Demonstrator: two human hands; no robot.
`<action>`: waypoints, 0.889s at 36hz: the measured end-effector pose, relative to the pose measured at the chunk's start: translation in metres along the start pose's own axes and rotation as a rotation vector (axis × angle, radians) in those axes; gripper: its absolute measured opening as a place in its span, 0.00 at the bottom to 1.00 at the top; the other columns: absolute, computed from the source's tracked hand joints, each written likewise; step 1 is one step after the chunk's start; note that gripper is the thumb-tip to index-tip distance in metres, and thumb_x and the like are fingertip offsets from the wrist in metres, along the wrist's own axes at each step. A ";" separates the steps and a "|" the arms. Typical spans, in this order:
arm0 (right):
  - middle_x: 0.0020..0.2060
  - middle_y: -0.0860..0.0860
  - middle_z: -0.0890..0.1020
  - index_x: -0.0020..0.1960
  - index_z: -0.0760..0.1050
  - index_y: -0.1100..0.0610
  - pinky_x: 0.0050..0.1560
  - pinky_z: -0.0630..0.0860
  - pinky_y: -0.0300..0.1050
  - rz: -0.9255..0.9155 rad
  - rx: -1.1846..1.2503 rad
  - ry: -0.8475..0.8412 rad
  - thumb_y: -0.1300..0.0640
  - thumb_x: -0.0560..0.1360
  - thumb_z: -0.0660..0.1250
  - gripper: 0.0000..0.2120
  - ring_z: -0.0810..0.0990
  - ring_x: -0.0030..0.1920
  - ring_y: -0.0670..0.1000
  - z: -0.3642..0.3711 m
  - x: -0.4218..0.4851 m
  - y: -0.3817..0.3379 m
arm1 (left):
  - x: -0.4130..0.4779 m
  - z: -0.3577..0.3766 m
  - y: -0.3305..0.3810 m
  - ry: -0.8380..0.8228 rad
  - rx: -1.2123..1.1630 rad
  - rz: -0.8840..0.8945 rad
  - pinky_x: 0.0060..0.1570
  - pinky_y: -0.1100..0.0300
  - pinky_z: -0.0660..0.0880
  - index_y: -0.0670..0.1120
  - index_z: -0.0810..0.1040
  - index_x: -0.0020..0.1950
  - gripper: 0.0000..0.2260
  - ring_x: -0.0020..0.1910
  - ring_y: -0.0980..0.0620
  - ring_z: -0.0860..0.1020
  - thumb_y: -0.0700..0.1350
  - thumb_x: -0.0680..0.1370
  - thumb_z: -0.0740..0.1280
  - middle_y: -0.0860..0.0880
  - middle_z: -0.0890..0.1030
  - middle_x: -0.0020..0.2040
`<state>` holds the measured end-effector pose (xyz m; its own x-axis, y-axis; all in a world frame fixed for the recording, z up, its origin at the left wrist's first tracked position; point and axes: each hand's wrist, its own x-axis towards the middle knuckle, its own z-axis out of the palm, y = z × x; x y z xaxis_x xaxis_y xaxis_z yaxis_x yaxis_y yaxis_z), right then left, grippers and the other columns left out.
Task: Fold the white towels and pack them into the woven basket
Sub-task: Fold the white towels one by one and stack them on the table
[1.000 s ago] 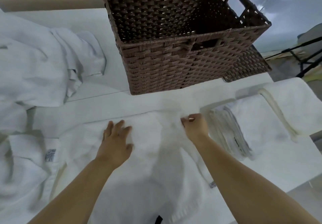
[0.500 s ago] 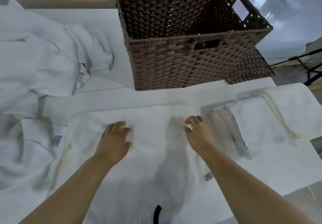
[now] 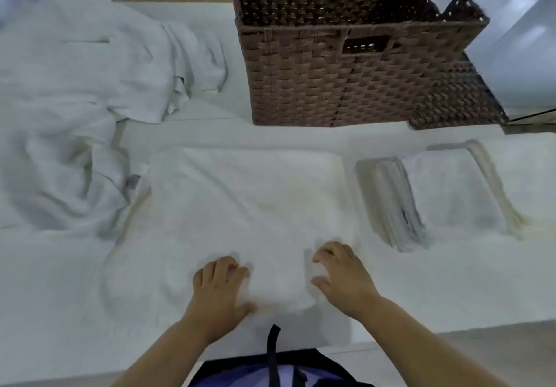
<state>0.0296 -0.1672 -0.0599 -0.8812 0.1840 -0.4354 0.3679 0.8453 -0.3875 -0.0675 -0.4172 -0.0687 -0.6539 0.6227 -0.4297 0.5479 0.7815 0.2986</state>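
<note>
**Folding in hand, basket not yet packed**

While both hands rest on the near edge of the spread towel (image 3: 246,206), the folding step looks to be under way. The left hand (image 3: 221,289) lies palm down with fingers curled on the cloth; the right hand (image 3: 343,275) has its fingers hooked loosely, and I cannot tell whether either actually pinches the hem. This towel lies flat on the counter (image 3: 451,281), just in front of the woven basket (image 3: 346,79). A folded stack (image 3: 427,203) sits to its right, a rumpled heap (image 3: 90,100) to its left. Next, I judge, the near edge needs gripping and carrying over to the far edge, corners matched.
</note>
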 end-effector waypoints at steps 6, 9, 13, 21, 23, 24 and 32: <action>0.68 0.44 0.61 0.68 0.66 0.47 0.68 0.62 0.46 -0.043 -0.032 -0.018 0.44 0.75 0.64 0.24 0.60 0.69 0.48 0.007 -0.010 0.007 | -0.018 0.000 -0.001 0.019 0.039 0.043 0.63 0.46 0.65 0.55 0.72 0.66 0.30 0.65 0.41 0.68 0.61 0.67 0.72 0.47 0.69 0.66; 0.71 0.45 0.58 0.70 0.65 0.47 0.69 0.61 0.48 -0.048 -0.064 -0.037 0.42 0.73 0.66 0.27 0.58 0.71 0.50 0.007 -0.011 0.006 | -0.021 -0.002 -0.001 0.110 0.092 0.144 0.49 0.47 0.78 0.50 0.80 0.56 0.28 0.53 0.39 0.79 0.54 0.59 0.80 0.44 0.79 0.58; 0.74 0.46 0.55 0.72 0.63 0.47 0.71 0.59 0.50 -0.028 -0.096 -0.056 0.41 0.72 0.67 0.31 0.56 0.73 0.50 0.009 -0.012 0.003 | -0.021 -0.004 -0.002 0.154 0.106 0.193 0.42 0.50 0.81 0.47 0.83 0.51 0.23 0.50 0.40 0.81 0.47 0.58 0.82 0.43 0.81 0.54; 0.76 0.49 0.51 0.73 0.59 0.51 0.71 0.55 0.48 0.086 -0.099 -0.005 0.46 0.77 0.64 0.28 0.50 0.76 0.52 0.019 -0.008 -0.016 | -0.010 -0.005 -0.013 0.225 0.034 0.206 0.49 0.52 0.80 0.40 0.82 0.54 0.16 0.52 0.44 0.82 0.36 0.67 0.76 0.43 0.82 0.54; 0.73 0.53 0.57 0.72 0.60 0.53 0.70 0.58 0.49 0.175 -0.102 0.056 0.44 0.76 0.64 0.29 0.55 0.73 0.55 0.022 -0.010 -0.022 | -0.005 -0.006 -0.019 0.153 -0.006 0.154 0.62 0.57 0.71 0.43 0.75 0.66 0.16 0.63 0.47 0.75 0.42 0.78 0.65 0.47 0.77 0.64; 0.70 0.54 0.61 0.71 0.61 0.54 0.68 0.62 0.49 0.222 -0.112 0.098 0.44 0.76 0.63 0.28 0.58 0.71 0.57 0.023 -0.014 -0.025 | -0.003 -0.006 -0.022 0.125 -0.024 0.132 0.65 0.59 0.67 0.46 0.72 0.69 0.17 0.66 0.50 0.71 0.46 0.81 0.60 0.50 0.74 0.67; 0.55 0.53 0.73 0.59 0.68 0.59 0.53 0.71 0.47 0.441 0.015 0.149 0.38 0.76 0.59 0.25 0.72 0.56 0.54 0.054 -0.049 -0.055 | 0.002 -0.005 -0.035 0.081 -0.054 0.157 0.63 0.59 0.67 0.53 0.69 0.71 0.18 0.68 0.52 0.68 0.53 0.81 0.57 0.54 0.71 0.70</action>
<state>0.0685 -0.2500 -0.0616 -0.6726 0.5949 -0.4400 0.7200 0.6633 -0.2039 -0.0903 -0.4429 -0.0754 -0.6036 0.7370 -0.3043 0.6195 0.6737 0.4028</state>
